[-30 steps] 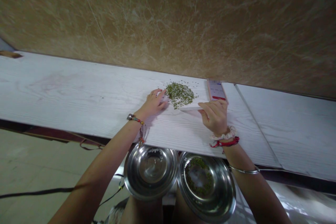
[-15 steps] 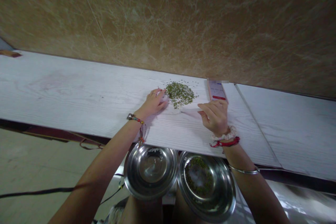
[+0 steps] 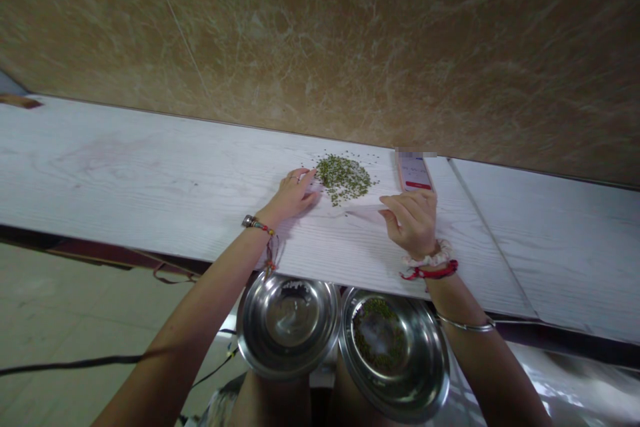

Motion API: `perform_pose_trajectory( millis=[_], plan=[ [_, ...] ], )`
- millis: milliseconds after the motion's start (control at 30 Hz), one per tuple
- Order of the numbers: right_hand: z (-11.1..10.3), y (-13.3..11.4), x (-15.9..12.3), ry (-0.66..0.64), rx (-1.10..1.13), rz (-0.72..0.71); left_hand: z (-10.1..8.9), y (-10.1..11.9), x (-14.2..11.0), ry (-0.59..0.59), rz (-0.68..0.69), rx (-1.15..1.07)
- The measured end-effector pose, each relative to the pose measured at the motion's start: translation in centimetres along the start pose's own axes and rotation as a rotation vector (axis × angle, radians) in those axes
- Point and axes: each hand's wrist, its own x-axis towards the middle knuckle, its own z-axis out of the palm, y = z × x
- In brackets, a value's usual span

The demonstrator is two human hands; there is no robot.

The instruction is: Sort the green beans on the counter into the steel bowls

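Observation:
A loose spread of small green beans (image 3: pixel 344 178) lies on the white wood-grain surface. My left hand (image 3: pixel 294 195) rests at its left edge, fingers stretched out and apart, fingertips at the outermost beans. To the right of the spread, my right hand (image 3: pixel 413 217) is closed in a pinch around a thin, pale, see-through strip (image 3: pixel 365 209). The strip points left, and its far end is just below the beans, near a tiny dark speck. What exactly the strip is, I cannot make out.
A phone (image 3: pixel 414 170) with a lit screen lies behind my right hand, against the marbled wall (image 3: pixel 320 47). Below the front edge, a metal bowl (image 3: pixel 245 340) sits beside another metal bowl (image 3: pixel 435 360) that holds green beans. A brown object (image 3: pixel 20 101) lies far left.
My right hand has shifted slightly to the right with the pale strip. My left hand and the spread of beans look the same.

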Motion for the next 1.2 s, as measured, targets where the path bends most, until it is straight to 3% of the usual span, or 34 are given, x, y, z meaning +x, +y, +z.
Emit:
perform_pose_trajectory(
  millis=[600, 1200],
  plan=[
    [0.37, -0.22, 0.13, 0.009, -0.047, 0.012, 0.08, 0.02, -0.02, -0.017, -0.021, 0.014],
    [0.99, -0.28, -0.47, -0.074, -0.043, 0.039, -0.08, 0.08, -0.06, -0.023, -0.010, 0.015]
  ],
)
